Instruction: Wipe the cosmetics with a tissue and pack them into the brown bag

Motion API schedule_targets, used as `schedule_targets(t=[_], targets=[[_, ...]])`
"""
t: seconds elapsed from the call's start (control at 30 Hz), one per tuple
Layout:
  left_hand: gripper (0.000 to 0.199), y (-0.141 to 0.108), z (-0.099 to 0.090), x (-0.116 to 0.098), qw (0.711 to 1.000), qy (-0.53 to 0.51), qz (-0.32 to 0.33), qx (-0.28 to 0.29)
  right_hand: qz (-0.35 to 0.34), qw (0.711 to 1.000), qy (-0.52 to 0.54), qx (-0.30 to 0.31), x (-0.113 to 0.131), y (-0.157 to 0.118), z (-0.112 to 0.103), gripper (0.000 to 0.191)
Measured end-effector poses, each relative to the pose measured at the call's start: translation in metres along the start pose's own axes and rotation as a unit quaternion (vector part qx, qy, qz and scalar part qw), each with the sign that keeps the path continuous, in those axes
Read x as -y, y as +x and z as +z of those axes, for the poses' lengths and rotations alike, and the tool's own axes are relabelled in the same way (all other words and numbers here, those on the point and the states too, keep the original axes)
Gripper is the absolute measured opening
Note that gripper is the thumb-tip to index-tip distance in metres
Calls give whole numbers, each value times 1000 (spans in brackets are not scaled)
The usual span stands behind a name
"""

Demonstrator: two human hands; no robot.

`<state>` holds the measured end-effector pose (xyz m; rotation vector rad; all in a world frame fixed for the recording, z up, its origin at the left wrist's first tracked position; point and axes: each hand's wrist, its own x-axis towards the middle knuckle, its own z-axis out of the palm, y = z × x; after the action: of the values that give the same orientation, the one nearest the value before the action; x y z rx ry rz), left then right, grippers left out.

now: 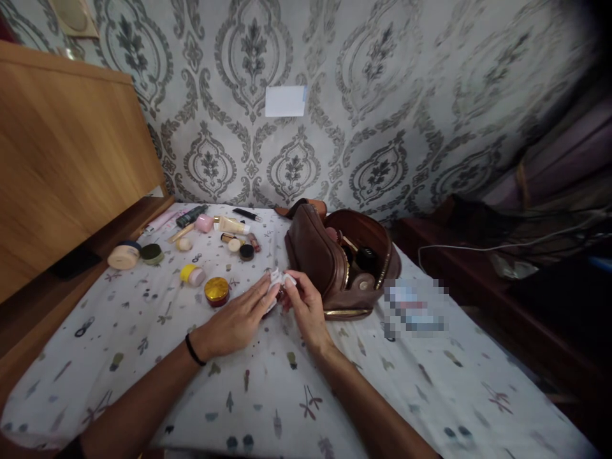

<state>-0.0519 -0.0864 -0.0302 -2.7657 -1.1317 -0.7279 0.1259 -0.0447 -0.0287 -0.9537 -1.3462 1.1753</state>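
Observation:
My left hand (241,315), with a black band on its wrist, has its fingers closed on a crumpled white tissue (276,277). Close against it, my right hand (308,309) is closed too, its thumb and fingers around a small item mostly hidden between the hands; I cannot make out its kind. Just left of my left hand sits a round jar with a shiny gold lid (217,291). Right behind my right hand stands a brown leather bag (315,252), unzipped, with several cosmetics and a black-capped item (366,259) inside.
Cosmetics lie across the patterned cloth (191,408): a yellow-and-pink bottle (192,275), a green-lidded jar (152,254), a cream jar (124,256), a cream tube (232,225), a black round pot (247,252). A wooden cabinet (71,159) borders the left; a blurred-out item (415,309) lies right.

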Motion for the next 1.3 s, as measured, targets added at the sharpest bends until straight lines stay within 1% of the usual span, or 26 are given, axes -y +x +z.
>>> schedule_targets(t=[0.07,0.17,0.27,0.33,0.4,0.47,0.57,0.63,0.7,0.77,0.8,0.87,0.97,1.1,1.2,1.3], targets=[[64,-1,0,4,1000,22,-7,-9,9,1000,13,-2,-2,1,1,41],[44,-3,-1,7,998,48,-13,-26,19,999,28,-4,-2,1,1,43],[24,-3,-2,8,997,72,-31,-17,18,1000,25,-6,-1,0,1,42],[17,-3,-3,7,994,95,-51,-1,15,1000,19,-4,0,0,1,42],[16,-2,-3,5,992,109,-64,0,13,1000,14,3,1,-1,1,41],[17,0,-4,2,992,110,-68,-14,13,1000,9,9,2,-2,2,40],[18,2,-6,-3,992,89,-56,-69,12,1000,-6,6,2,-4,3,39],[25,4,-8,-6,992,68,-39,-98,8,1000,-23,1,2,-5,4,39],[45,4,-8,-7,995,46,-22,-85,4,999,-36,1,2,-5,4,38],[66,3,-6,-7,999,26,-13,-45,3,999,-44,9,2,-6,3,39],[73,3,-4,-6,999,18,-12,-25,3,999,-48,14,2,-6,3,40],[82,1,0,-5,1000,11,-16,5,3,998,-52,23,2,-5,2,42],[85,-1,5,-3,999,14,-34,20,4,998,-52,30,2,-5,0,44],[83,-3,8,-3,997,-5,-81,9,6,998,-51,39,1,-5,1,45],[82,-4,9,-1,995,-27,-90,-21,-5,997,-58,49,6,-6,2,41],[78,-5,9,1,995,-17,-68,-68,-34,993,-100,59,22,-8,0,32]])
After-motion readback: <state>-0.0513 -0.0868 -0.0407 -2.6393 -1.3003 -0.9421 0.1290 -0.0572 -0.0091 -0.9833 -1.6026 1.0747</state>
